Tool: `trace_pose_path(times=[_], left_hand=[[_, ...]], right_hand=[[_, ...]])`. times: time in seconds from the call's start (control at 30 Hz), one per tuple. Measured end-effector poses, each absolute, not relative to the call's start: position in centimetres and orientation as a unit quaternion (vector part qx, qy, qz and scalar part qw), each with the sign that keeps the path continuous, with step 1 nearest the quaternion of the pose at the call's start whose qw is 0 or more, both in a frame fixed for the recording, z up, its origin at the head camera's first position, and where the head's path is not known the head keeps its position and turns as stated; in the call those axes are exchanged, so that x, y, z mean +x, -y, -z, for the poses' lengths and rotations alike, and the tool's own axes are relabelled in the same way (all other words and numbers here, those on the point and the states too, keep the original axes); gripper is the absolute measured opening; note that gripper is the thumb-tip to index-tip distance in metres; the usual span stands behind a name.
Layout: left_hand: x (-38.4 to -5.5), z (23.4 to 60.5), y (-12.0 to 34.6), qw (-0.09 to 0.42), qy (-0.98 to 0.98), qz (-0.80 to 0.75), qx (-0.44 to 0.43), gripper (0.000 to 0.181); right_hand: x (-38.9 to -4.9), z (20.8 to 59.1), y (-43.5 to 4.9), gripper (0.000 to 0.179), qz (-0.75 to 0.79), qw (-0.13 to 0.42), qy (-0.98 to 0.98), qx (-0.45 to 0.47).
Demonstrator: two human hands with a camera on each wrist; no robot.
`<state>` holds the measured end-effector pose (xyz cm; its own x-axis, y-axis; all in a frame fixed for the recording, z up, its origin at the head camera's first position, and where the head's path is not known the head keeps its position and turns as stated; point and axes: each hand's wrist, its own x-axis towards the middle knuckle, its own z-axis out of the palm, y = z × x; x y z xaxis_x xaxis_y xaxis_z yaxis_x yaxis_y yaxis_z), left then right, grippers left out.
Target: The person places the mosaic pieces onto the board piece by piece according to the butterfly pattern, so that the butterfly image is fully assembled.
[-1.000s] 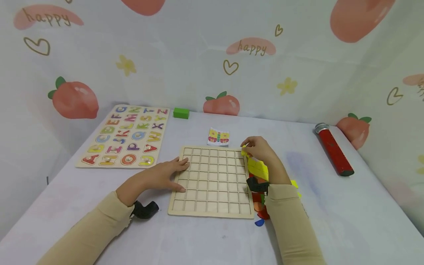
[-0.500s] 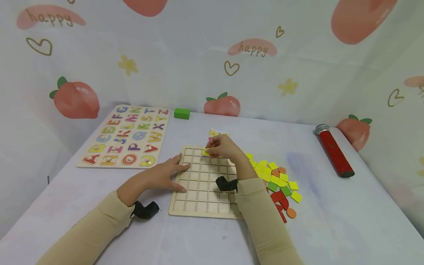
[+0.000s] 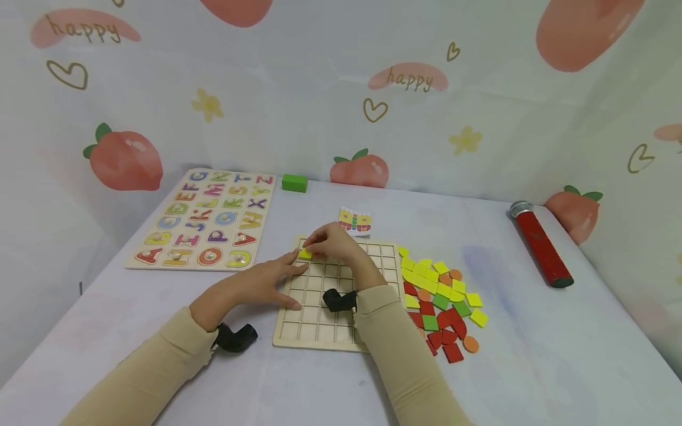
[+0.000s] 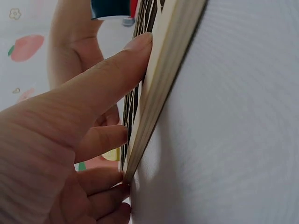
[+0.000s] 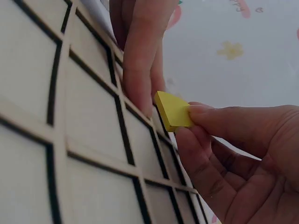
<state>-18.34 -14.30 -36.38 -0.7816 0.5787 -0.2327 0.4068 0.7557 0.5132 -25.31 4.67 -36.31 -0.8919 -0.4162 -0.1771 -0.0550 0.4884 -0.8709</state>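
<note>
A wooden grid board [image 3: 319,345] lies on the white table, its squares framed by raised strips. My right hand [image 3: 337,244] pinches a small yellow tile [image 5: 173,110] between thumb and fingers, over the board's far left corner. One side of the tile looks rounded in the right wrist view. My left hand [image 3: 261,285] rests on the board's left edge with fingers spread; in the left wrist view its thumb [image 4: 138,43] lies along the rim. Behind the board is a small card [image 3: 354,220] with a butterfly pattern.
Loose yellow, green, red and orange pieces [image 3: 430,322] lie right of the board. An alphabet puzzle board [image 3: 199,266] is at left, with a green block [image 3: 295,183] behind. A red microphone [image 3: 540,245] lies far right. A printed backdrop [image 3: 298,106] closes the rear.
My right hand has carried the yellow tile from the board's far right corner leftward to its far left corner, uncovering the loose pieces. My left hand has stayed on the left edge.
</note>
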Motion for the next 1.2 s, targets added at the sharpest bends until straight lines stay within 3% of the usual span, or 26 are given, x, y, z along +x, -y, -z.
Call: trace_pose_path(times=[0.43, 1.0, 1.2], left_hand=[[-18.2, 36.5, 14.2, 0.191, -0.917, -0.229, 0.264, 0.086], [-18.2, 36.5, 14.3, 0.196, -0.909, -0.237, 0.28, 0.086], [-18.4, 36.6, 14.3, 0.197, -0.908, -0.237, 0.284, 0.088]], right_hand=[[-25.1, 37.3, -4.2, 0.012, 0.441, 0.141, -0.869, -0.176], [-24.8, 36.9, -4.4, 0.013, 0.422, 0.144, -0.879, -0.169], [-24.4, 35.6, -5.7, 0.02, 0.483, 0.183, -0.847, -0.126]])
